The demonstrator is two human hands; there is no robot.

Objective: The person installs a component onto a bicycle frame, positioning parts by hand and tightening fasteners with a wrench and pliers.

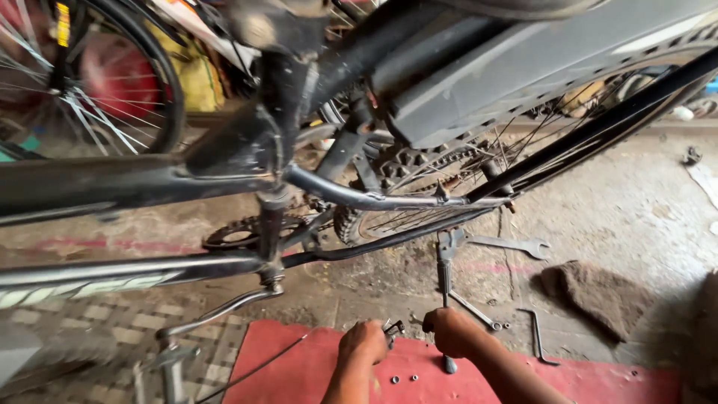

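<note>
Below the bicycle frame (224, 161), our left hand (364, 342) pinches a small metal fitting (393, 329) and our right hand (451, 331) clamps the upright tool (444, 277); loose nuts (402, 379) may roll away.

Left hand (364, 343) fisted, knuckles up; right hand (451, 331) fisted; forearms converging.

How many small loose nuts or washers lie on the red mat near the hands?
3 can be made out on the red mat: two side by side below the left hand, one far right. Others may be hidden under the hands or too small to see.
</note>
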